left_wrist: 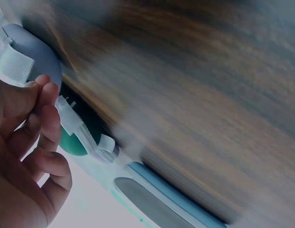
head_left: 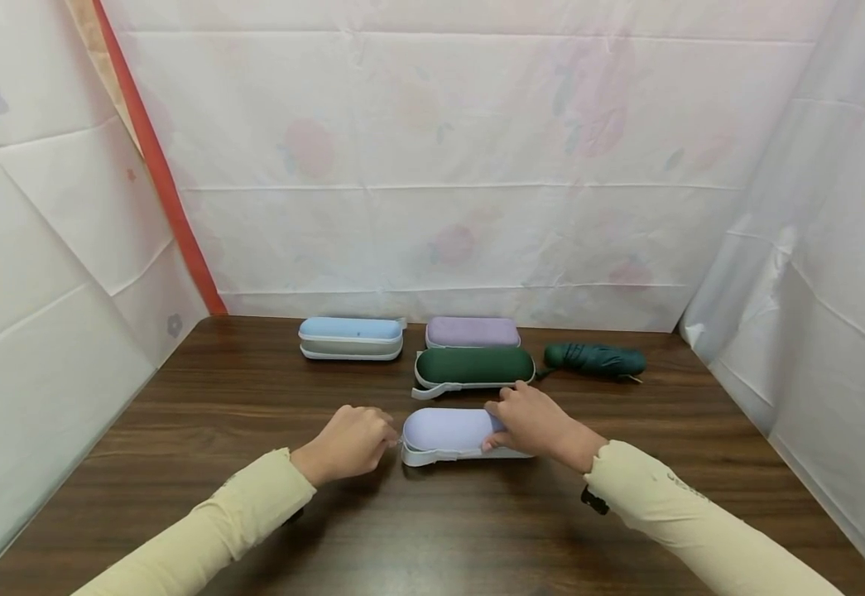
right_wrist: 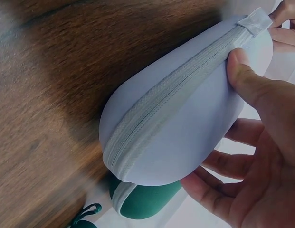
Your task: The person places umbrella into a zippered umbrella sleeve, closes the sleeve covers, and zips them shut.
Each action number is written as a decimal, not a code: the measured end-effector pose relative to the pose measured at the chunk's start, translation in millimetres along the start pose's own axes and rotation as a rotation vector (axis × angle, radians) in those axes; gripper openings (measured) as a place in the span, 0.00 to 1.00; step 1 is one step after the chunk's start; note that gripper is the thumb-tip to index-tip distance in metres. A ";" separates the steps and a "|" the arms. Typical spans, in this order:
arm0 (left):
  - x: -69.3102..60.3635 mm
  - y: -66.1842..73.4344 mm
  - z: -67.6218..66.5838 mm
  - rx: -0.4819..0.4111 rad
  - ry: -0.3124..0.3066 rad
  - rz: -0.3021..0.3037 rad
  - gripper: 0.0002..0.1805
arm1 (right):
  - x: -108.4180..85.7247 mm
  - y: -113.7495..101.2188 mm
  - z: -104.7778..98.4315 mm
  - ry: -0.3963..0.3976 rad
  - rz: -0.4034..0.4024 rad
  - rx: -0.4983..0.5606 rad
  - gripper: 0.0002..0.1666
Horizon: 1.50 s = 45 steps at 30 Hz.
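A lavender zippered glasses case (head_left: 447,430) lies on the table in front of me, its pale strap along the near side. My right hand (head_left: 540,426) grips its right part, thumb on the near side and fingers over the far side. In the right wrist view the zipper (right_wrist: 157,109) looks closed along the stretch that shows. At the case's left end, my left hand (head_left: 350,441) pinches what looks like the zipper pull, thumb against forefinger; the pull is mostly hidden by the fingertips. The other left fingers (left_wrist: 59,175) are loosely bent.
Behind the lavender case lies a dark green case (head_left: 474,367) with a pale strap, close to my right fingertips. A purple case (head_left: 473,332) sits behind that. A light blue case (head_left: 351,338) is at the back left, a folded dark green umbrella (head_left: 596,360) at the back right.
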<state>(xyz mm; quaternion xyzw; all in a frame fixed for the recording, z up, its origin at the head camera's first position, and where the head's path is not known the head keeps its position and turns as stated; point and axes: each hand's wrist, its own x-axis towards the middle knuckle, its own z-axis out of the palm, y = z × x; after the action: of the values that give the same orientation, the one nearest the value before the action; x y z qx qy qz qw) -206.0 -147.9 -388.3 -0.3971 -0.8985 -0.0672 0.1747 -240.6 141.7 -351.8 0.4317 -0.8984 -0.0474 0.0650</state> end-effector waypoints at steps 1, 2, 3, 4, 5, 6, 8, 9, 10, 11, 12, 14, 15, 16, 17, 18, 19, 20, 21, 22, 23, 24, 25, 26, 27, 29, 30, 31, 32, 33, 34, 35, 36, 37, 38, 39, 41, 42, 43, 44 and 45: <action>0.3 0.8 0.4 0.001 0.002 0.005 0.13 | 0.1 -0.2 -0.1 -0.001 0.003 0.002 0.30; 0.5 1.6 0.9 0.002 0.004 0.011 0.12 | 0.1 -0.3 0.3 -0.003 0.008 0.004 0.30; 0.8 2.5 1.2 0.002 0.006 0.018 0.12 | 0.2 -0.3 0.3 -0.002 0.010 0.003 0.30; 1.2 3.3 1.6 0.004 0.009 0.025 0.12 | 0.2 -0.4 0.3 -0.001 0.012 0.003 0.30; 1.5 4.1 1.9 0.004 0.012 0.029 0.12 | 0.3 -0.5 0.2 0.002 0.011 0.002 0.30; 1.8 4.9 1.7 0.005 0.014 0.031 0.12 | 0.4 -0.5 0.5 0.005 0.008 -0.001 0.29; 2.0 6.4 1.4 0.007 0.017 0.029 0.11 | 0.4 -0.4 0.7 0.007 0.007 -0.001 0.29; 2.0 7.0 1.4 0.007 0.019 0.027 0.11 | 0.4 -0.4 0.7 0.008 0.005 -0.004 0.29; 1.9 7.6 1.4 0.006 0.022 0.023 0.11 | 0.4 -0.4 0.9 0.008 0.004 -0.006 0.29; 1.7 8.1 1.5 0.005 0.022 0.021 0.11 | 0.5 -0.5 1.0 0.009 0.002 -0.008 0.30; 1.6 8.6 1.5 0.003 0.023 0.022 0.11 | 0.4 -0.6 1.1 0.007 0.004 -0.010 0.30; 1.7 9.7 1.9 0.008 0.025 0.021 0.13 | 0.5 -0.8 1.0 0.008 0.004 -0.016 0.30; 1.9 10.4 2.1 0.006 0.025 0.021 0.14 | 0.6 -1.0 0.9 0.010 0.004 -0.018 0.30; 2.0 11.2 2.3 0.005 0.024 0.021 0.15 | 0.7 -1.2 0.8 0.010 0.005 -0.020 0.30; 2.0 12.0 2.3 0.005 0.021 0.020 0.16 | 0.9 -1.5 0.6 0.010 0.006 -0.022 0.30; 2.1 12.8 2.3 0.005 0.020 0.017 0.17 | 1.0 -1.7 0.6 0.008 0.007 -0.024 0.29; 2.1 13.4 2.5 0.005 0.017 0.011 0.19 | 1.1 -1.9 0.4 0.006 0.008 -0.026 0.30; 2.1 14.0 2.7 -0.001 0.013 0.007 0.20 | 1.2 -2.2 0.2 0.004 0.011 -0.026 0.30; 2.0 14.6 2.9 -0.010 0.006 0.001 0.20 | 1.2 -2.3 0.2 0.003 0.012 -0.026 0.30; 1.9 15.2 3.1 -0.014 0.001 -0.002 0.20 | 1.3 -2.4 0.1 0.003 0.012 -0.027 0.30; 1.8 15.9 3.0 -0.018 -0.005 -0.006 0.21 | 1.3 -2.5 0.2 0.004 0.011 -0.027 0.30; 2.1 16.6 3.2 -0.022 -0.010 -0.009 0.20 | 1.2 -2.6 0.3 0.004 0.012 -0.027 0.30; 2.4 17.5 3.1 -0.027 -0.013 -0.008 0.21 | 1.1 -2.8 0.3 0.005 0.012 -0.027 0.30; 3.0 18.7 3.2 -0.027 -0.014 -0.005 0.20 | 1.0 -2.8 0.6 0.007 0.012 -0.028 0.30; 3.6 20.1 3.2 -0.025 -0.013 -0.001 0.20 | 0.9 -3.0 0.8 0.008 0.011 -0.029 0.30; 5.5 23.1 3.4 -0.010 -0.004 0.013 0.20 | 0.7 -3.4 0.9 0.010 0.012 -0.032 0.30; 6.7 24.7 3.7 -0.002 0.000 0.020 0.20 | 0.5 -3.5 0.9 0.009 0.012 -0.035 0.30; 7.5 26.3 4.0 0.007 0.005 0.028 0.20 | 0.7 -3.8 0.9 0.010 0.011 -0.037 0.30; 8.4 27.8 4.4 0.016 0.007 0.035 0.21 | 0.7 -4.0 1.0 0.010 0.011 -0.039 0.30; 9.3 29.3 4.6 0.023 0.010 0.040 0.21 | 0.8 -4.0 1.0 0.011 0.011 -0.041 0.30; 10.3 30.8 4.7 0.030 0.012 0.044 0.21 | 0.8 -4.0 1.1 0.010 0.011 -0.042 0.30; 11.3 32.3 4.9 0.033 0.012 0.048 0.21 | 0.8 -3.9 1.1 0.008 0.012 -0.044 0.30; 12.2 33.4 5.1 0.038 0.013 0.049 0.21 | 0.7 -3.8 1.0 0.005 0.014 -0.045 0.30; 13.3 34.8 5.1 0.043 0.017 0.051 0.21 | 0.5 -3.7 0.9 0.005 0.015 -0.045 0.30; 14.4 35.9 5.1 0.047 0.019 0.053 0.20 | 0.4 -3.6 0.6 0.004 0.017 -0.044 0.30; 15.4 37.0 5.1 0.050 0.020 0.053 0.20 | 0.3 -3.5 0.4 0.003 0.018 -0.043 0.30; 17.1 39.1 5.1 0.057 0.024 0.053 0.20 | 0.1 -3.5 0.0 0.004 0.019 -0.041 0.30; 17.8 39.8 5.0 0.060 0.023 0.050 0.21 | 0.0 -3.6 0.0 0.005 0.018 -0.040 0.30; 18.2 40.7 4.7 0.061 0.022 0.048 0.21 | 0.0 -3.8 -0.1 0.007 0.017 -0.041 0.30; 18.2 41.3 4.6 0.062 0.019 0.045 0.21 | -0.1 -4.0 0.1 0.008 0.015 -0.045 0.30; 18.1 41.8 4.1 0.063 0.015 0.042 0.21 | -0.2 -4.2 0.4 0.011 0.012 -0.046 0.30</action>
<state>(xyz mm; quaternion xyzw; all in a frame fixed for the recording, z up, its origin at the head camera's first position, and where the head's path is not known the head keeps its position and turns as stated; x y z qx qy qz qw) -187.6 -106.1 -386.2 -0.4098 -0.8902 -0.0383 0.1951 -237.3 139.2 -352.8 0.4247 -0.8994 -0.0654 0.0804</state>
